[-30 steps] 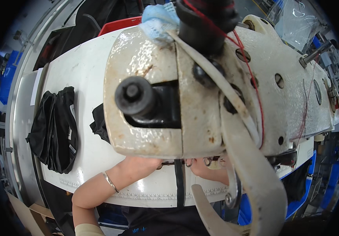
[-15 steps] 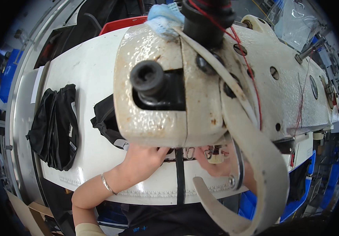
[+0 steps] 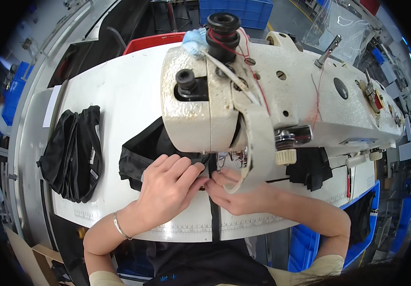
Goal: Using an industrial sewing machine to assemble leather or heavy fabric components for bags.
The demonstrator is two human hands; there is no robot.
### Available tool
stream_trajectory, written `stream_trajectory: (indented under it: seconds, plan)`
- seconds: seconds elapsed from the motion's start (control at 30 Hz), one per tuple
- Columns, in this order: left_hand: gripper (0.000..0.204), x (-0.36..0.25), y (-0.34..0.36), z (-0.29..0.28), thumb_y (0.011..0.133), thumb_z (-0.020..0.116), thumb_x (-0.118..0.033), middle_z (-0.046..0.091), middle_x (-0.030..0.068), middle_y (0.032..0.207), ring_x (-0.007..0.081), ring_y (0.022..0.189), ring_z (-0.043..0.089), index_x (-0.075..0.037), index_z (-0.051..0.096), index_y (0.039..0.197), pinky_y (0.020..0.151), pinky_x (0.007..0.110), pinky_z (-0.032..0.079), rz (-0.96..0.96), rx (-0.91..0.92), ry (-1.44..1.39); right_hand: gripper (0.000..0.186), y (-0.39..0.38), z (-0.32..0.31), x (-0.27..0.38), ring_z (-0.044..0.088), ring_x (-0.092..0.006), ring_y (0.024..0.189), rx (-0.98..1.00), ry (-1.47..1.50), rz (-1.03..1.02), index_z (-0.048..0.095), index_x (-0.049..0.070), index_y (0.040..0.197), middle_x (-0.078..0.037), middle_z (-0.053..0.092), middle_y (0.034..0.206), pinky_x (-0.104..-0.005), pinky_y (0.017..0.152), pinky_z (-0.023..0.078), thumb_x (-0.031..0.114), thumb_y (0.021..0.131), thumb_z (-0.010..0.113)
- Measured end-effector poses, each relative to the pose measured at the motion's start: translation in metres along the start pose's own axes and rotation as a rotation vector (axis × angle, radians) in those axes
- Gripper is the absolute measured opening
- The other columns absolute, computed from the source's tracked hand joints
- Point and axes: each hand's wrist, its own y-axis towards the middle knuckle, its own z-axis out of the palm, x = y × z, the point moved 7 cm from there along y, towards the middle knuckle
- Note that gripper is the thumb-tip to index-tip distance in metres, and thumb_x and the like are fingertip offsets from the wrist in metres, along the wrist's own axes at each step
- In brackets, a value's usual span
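A loose black fabric piece (image 3: pixel 136 155) lies on the white tabletop (image 3: pixel 112 90), partly beneath the cream metal sewing machine (image 3: pixel 186 124), gripped by the curled left hand (image 3: pixel 167 186). The right hand (image 3: pixel 236 194) bends beside a narrow black strip (image 3: pixel 215 219); its grip I cannot tell. Both hands, partly machine-hidden earlier, show more fully. A blue plastic bin (image 3: pixel 304 245) holds black cloth (image 3: pixel 359 224).

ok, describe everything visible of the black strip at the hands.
The black strip is narrow, flat and looks like fabric. It runs nearly straight across the white tabletop to its near edge, crossing the ruler scale. The right hand covers part; the left hand is beside it, contact unclear. Far end unclear.
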Motion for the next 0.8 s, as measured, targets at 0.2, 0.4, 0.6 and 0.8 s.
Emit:
stream_trajectory:
  seconds: [0.2,0.4,0.6,0.8]
  plan:
    - [0.017,-0.026,-0.005,0.024,0.067,0.06,-0.008,0.051,0.0101,0.087,0.0226,0.078,0.052,0.001,0.061,0.082,0.067,0.033,0.041,0.198,0.072,0.259,0.023,-0.014,0.013,-0.015,0.059,-0.023,0.089,-0.133,0.146,0.293,0.066,0.002,0.083,-0.01,0.06,0.093,-0.0363,0.084,0.047,0.011,0.062,0.062]
    - [0.027,0.039,-0.015,0.04,0.064,0.061,0.005,0.064,0.0154,0.09,0.0311,0.077,0.063,-0.002,0.066,0.089,0.072,0.037,0.051,-0.158,0.048,-0.342,0.021,-0.021,0.01,-0.012,0.061,-0.0238,0.082,-0.049,0.256,0.317,0.065,0.003,0.081,-0.011,0.064,0.086,-0.0389,0.084,0.048,0.013,0.063,0.061]
    - [0.029,0.009,-0.036,0.042,0.062,0.063,0.001,0.064,0.0115,0.094,0.0246,0.083,0.062,0.002,0.068,0.09,0.071,0.032,0.051,0.085,0.108,-0.218,0.018,-0.02,0.001,0.01,0.062,-0.0249,0.077,-0.009,0.086,0.106,0.064,0.003,0.079,-0.007,0.061,0.072,-0.043,0.088,0.047,0.015,0.068,0.059]
    - [0.03,0.039,-0.081,0.107,0.062,0.063,-0.003,0.061,0.0123,0.098,0.0237,0.089,0.058,0.004,0.066,0.091,0.073,0.032,0.05,-1.015,0.144,-1.115,0.016,-0.016,0.0,0.008,0.059,-0.0264,0.091,-0.077,0.17,0.195,0.065,0.004,0.078,-0.006,0.056,0.079,-0.0454,0.088,0.046,0.015,0.068,0.06]
